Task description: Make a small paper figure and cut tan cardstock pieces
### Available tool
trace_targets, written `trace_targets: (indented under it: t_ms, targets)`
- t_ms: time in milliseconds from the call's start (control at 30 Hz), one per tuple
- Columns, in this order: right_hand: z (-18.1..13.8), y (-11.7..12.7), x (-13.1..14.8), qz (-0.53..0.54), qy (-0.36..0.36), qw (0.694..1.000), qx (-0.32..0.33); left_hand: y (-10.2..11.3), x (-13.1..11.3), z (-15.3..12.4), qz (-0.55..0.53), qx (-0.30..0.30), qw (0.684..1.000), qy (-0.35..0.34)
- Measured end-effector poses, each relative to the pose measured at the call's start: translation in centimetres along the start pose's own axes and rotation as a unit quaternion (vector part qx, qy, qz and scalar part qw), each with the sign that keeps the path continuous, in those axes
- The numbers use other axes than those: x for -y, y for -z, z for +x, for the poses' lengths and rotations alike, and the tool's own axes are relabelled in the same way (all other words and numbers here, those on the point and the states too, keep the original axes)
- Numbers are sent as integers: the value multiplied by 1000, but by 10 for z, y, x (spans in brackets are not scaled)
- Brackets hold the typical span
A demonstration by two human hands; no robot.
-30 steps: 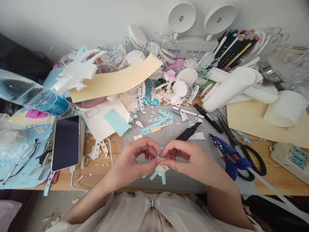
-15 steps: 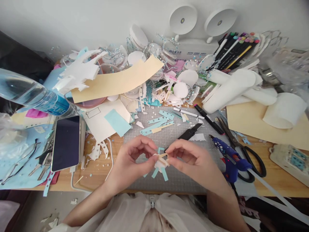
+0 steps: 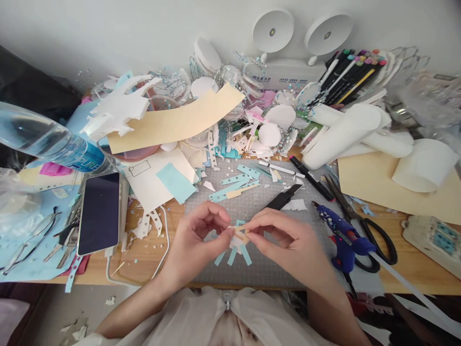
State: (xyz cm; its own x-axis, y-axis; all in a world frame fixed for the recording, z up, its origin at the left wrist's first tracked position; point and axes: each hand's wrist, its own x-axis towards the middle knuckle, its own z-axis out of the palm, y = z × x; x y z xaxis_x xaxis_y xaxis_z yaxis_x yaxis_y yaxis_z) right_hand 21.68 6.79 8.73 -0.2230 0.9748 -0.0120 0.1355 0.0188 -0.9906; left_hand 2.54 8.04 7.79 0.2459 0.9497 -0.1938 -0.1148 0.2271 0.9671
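My left hand (image 3: 196,240) and my right hand (image 3: 286,240) meet over the grey cutting mat (image 3: 252,206), both pinching a small paper craft piece (image 3: 239,238). The piece has a tan strip between my fingertips and white and light blue strips hanging below it. The fingers of both hands are curled in a pinch. A black utility knife (image 3: 283,198) lies just beyond my right hand. Loose blue star-punched strips (image 3: 234,185) lie further back on the mat.
A blue glue gun (image 3: 342,235) and black scissors (image 3: 363,223) lie to the right. A phone (image 3: 99,211) and a water bottle (image 3: 50,144) are on the left. Paper scraps, white rolls (image 3: 345,132), markers (image 3: 355,69) and tan card (image 3: 173,120) crowd the back.
Both hands stayed over the mat, working the small piece between the fingertips. The tan strip is now pinched closer between both hands, and the blue strips have fanned out below.
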Motion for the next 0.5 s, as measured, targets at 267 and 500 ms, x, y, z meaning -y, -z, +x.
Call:
trace_targets:
  t_ms: [267, 500]
  targets:
    - [0, 0, -2, 44, -31, 999, 6, -1, -2, 0, -15, 23, 1000, -9]
    - [-1, -1, -1, 35, -21, 999, 9, -1, -2, -1, -16, 18, 1000, -11]
